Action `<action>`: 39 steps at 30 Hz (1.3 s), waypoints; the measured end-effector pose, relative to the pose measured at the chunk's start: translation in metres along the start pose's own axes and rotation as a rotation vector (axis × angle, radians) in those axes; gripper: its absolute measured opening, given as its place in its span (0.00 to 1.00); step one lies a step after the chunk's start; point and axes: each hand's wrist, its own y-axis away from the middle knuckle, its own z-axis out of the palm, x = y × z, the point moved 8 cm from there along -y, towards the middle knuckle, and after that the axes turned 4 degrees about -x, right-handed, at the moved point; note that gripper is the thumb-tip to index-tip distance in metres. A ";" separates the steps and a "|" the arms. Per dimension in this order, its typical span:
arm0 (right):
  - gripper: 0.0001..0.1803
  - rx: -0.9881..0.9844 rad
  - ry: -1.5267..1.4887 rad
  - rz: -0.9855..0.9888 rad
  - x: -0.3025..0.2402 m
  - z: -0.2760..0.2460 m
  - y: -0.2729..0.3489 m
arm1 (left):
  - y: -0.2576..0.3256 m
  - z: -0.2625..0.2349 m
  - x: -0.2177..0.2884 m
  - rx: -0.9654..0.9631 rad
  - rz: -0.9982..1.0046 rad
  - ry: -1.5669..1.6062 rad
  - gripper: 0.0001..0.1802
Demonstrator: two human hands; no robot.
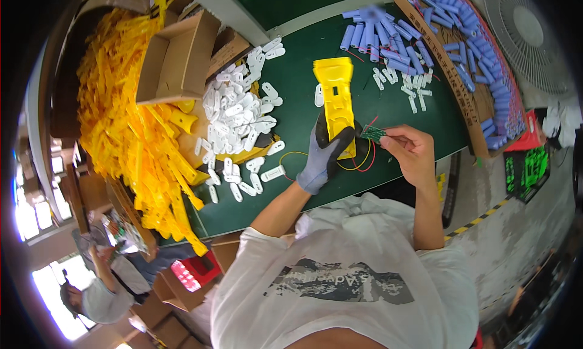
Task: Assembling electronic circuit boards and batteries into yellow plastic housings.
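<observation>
My left hand [317, 161], in a grey glove with dark palm and fingers, is closed round the lower part of a yellow plastic flashlight housing shell [337, 103]. The shell stands with its wide head end pointing away from me and its hollow side showing. Just right of it, my bare right hand [414, 153] pinches a small green circuit board [373, 132] between thumb and fingertips. Thin red and yellow wires [366, 163] loop below the board, near the gloved fingers. A white rectangular part [272, 173] lies left of the glove, at the end of a yellow wire.
White oval plastic parts [237, 109] are heaped on the green table [297, 51], beside a big pile of yellow shells [133, 118] and a cardboard box [182, 57]. Blue cylindrical batteries [388, 36] lie at the back right, near a battery-filled carton [446, 67] and a fan [525, 30]. Another person [106, 291] works at far left.
</observation>
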 end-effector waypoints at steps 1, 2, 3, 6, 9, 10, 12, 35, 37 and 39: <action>0.09 0.035 -0.059 -0.049 -0.004 -0.007 0.004 | 0.000 0.009 -0.011 -0.145 -0.055 0.197 0.29; 0.09 0.066 -0.107 -0.105 -0.011 -0.016 0.006 | -0.001 0.022 -0.016 -0.301 -0.097 0.398 0.30; 0.09 0.091 -0.155 -0.148 -0.011 -0.015 0.008 | -0.005 0.011 -0.013 -0.181 0.021 -0.135 0.22; 0.10 0.070 -0.144 -0.115 -0.002 -0.005 -0.013 | 0.007 0.017 -0.040 -0.406 -0.249 0.384 0.35; 0.09 0.047 -0.147 -0.185 -0.011 0.002 -0.023 | 0.011 0.013 -0.038 -0.300 -0.279 0.254 0.35; 0.09 0.027 -0.138 -0.178 -0.011 0.003 -0.025 | 0.010 0.013 -0.037 -0.287 -0.265 0.267 0.35; 0.09 0.113 -0.054 -0.201 -0.011 -0.006 -0.022 | 0.011 0.017 -0.036 -0.274 -0.259 0.248 0.36; 0.07 0.282 0.084 0.035 0.015 0.004 -0.003 | 0.016 0.023 -0.028 -0.027 -0.271 0.148 0.09; 0.09 0.256 0.143 0.013 0.019 0.011 0.003 | 0.014 0.017 -0.019 0.000 -0.080 -0.062 0.09; 0.14 0.242 0.363 -0.158 0.008 0.022 0.004 | 0.013 0.017 -0.016 0.003 -0.040 -0.111 0.09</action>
